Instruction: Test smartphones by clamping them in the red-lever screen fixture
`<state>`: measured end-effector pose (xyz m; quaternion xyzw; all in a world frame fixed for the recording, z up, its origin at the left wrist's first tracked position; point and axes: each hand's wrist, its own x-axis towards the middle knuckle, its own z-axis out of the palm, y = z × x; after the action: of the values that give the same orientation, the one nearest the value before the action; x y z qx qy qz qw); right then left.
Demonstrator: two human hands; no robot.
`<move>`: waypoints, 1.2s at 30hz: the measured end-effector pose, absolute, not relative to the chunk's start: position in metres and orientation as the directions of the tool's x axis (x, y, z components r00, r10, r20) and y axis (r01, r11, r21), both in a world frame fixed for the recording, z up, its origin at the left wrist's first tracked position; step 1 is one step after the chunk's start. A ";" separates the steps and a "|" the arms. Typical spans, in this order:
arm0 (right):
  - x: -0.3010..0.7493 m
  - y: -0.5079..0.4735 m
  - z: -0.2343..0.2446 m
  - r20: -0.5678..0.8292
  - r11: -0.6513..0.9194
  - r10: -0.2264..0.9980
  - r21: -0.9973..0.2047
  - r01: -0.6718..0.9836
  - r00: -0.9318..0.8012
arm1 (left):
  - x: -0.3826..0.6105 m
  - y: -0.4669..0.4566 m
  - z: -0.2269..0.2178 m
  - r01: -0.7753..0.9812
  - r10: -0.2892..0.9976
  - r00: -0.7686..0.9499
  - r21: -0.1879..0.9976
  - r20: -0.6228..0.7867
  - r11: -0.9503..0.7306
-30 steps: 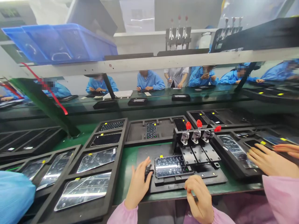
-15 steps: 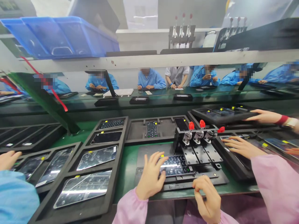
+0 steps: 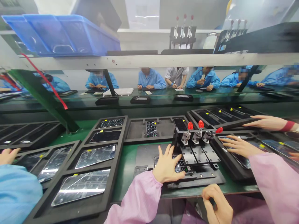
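My left hand [image 3: 167, 165] lies over a phone-sized panel with a keypad-like grid [image 3: 187, 168], fingers spread, covering much of it. The panel sits in a black clamp fixture [image 3: 201, 149], its right end close to the metal plates. Three red-tipped toggle clamps [image 3: 200, 124] stand on the fixture; the right one leans over. My right hand [image 3: 217, 202] is at the front table edge, fingers curled, with nothing seen in them. Behind the fixture, a black foam tray [image 3: 137, 129] holds another keypad-like panel [image 3: 151, 129] and a dark panel [image 3: 179, 124].
To the left, a black tray [image 3: 116, 161] holds several glossy panels with yellow tabs. A co-worker's blue sleeve [image 3: 18, 193] is at far left. At right, a pink-sleeved co-worker's hand [image 3: 240, 146] and another hand [image 3: 266, 123] reach over trays. A shelf [image 3: 144, 60] crosses above.
My left hand has moved right and spread flat further over the panel. My right hand has shifted slightly right and down. At right, the far tray has been lowered.
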<state>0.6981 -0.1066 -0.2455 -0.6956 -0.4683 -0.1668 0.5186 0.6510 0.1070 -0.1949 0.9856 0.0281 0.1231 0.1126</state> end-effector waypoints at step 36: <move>0.785 -0.040 -0.118 0.776 -0.193 0.341 -0.495 0.847 0.531 | 0.569 0.138 -0.211 0.238 0.353 0.917 0.452 0.188 -0.860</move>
<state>0.7851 -0.0398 -0.1181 -0.7272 -0.4087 -0.2600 0.4864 0.5693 0.1379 -0.2114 0.9550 0.1548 0.1332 0.2149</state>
